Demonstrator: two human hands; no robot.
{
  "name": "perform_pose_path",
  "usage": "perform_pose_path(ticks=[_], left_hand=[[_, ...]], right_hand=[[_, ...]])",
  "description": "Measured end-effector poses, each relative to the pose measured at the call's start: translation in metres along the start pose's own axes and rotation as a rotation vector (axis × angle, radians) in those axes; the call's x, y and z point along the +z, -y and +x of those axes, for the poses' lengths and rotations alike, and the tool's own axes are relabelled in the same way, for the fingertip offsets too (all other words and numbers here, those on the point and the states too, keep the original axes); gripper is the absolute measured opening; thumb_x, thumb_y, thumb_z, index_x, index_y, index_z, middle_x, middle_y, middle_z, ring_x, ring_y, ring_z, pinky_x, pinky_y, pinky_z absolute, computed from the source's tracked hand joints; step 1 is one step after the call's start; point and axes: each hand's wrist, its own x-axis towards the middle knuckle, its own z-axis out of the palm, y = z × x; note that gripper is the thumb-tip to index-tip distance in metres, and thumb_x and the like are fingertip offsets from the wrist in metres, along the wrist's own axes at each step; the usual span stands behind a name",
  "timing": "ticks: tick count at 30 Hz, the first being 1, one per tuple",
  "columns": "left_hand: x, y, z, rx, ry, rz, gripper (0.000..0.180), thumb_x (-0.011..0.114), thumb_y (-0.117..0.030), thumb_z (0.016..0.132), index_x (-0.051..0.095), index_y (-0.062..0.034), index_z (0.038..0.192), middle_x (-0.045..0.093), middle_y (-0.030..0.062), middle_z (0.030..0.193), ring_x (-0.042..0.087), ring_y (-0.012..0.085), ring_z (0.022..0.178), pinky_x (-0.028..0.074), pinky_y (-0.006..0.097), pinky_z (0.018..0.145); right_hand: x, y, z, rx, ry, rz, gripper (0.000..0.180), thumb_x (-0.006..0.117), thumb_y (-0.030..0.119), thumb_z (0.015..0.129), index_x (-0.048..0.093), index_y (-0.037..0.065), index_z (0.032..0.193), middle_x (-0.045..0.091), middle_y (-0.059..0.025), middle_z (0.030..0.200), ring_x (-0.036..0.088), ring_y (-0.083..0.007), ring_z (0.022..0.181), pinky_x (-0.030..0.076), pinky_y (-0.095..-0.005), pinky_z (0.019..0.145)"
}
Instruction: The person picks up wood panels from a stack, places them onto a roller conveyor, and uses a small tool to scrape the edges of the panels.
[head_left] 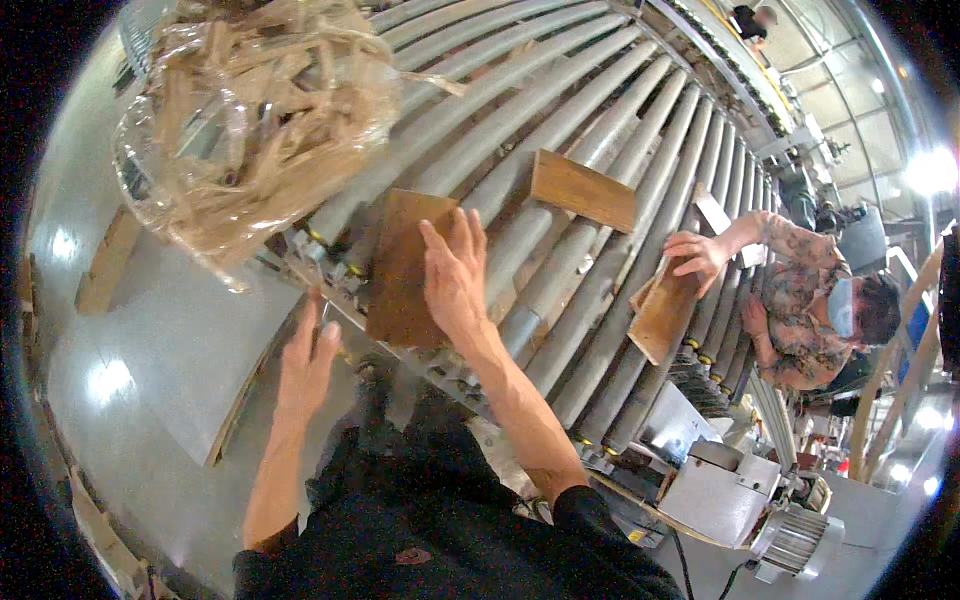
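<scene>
My right hand (457,275) lies over a brown wooden board (400,265) on the near rollers, with its fingers stretched out across the right part of the board. My left hand (307,360) is beside the conveyor's near edge, left of that board and apart from it. Its index finger points forward and its thumb stands off; I make out nothing held between them. A second brown board (583,190) rests on the rollers further right.
A roller conveyor (540,320) curves across the view. Clear plastic bagging full of wood strips (260,110) bulges at upper left. At right, a masked co-worker's hand (700,258) touches another board (664,318). A grey motor (800,540) juts out lower right.
</scene>
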Motion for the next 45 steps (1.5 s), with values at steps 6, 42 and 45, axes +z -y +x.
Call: perform_pose_path(ticks=[6, 42, 45], left_hand=[[0.002, 0.002, -0.026, 0.28, -0.018, 0.172, 0.051, 0.053, -0.025, 0.102, 0.046, -0.0159, 0.152, 0.059, 0.0064, 0.09, 0.052, 0.0165, 0.077, 0.047, 0.031, 0.073], [0.029, -0.027, -0.056, 0.237, 0.037, 0.349, 0.046, 0.059, -0.009, 0.096, 0.058, -0.0177, 0.141, 0.048, 0.0168, 0.078, 0.053, 0.0345, 0.067, 0.046, 0.043, 0.065], [0.026, -0.037, -0.053, 0.18, 0.072, 0.332, 0.046, 0.059, -0.009, 0.096, 0.058, -0.0173, 0.141, 0.047, 0.017, 0.078, 0.052, 0.0345, 0.068, 0.046, 0.044, 0.066]], right_hand=[[0.02, 0.009, 0.005, 0.042, 0.017, 0.077, 0.052, 0.066, 0.024, 0.093, 0.054, 0.011, 0.142, 0.027, -0.0323, 0.157, 0.027, -0.0491, 0.145, 0.027, -0.0578, 0.114], [0.008, -0.001, 0.009, -0.025, 0.057, 0.081, 0.043, 0.063, 0.023, 0.098, 0.059, 0.016, 0.14, 0.032, -0.0329, 0.154, 0.04, -0.048, 0.136, 0.032, -0.0532, 0.113], [0.009, -0.003, 0.008, -0.032, 0.044, 0.12, 0.043, 0.062, 0.023, 0.098, 0.059, 0.015, 0.14, 0.032, -0.0332, 0.154, 0.04, -0.0488, 0.136, 0.032, -0.0527, 0.113]])
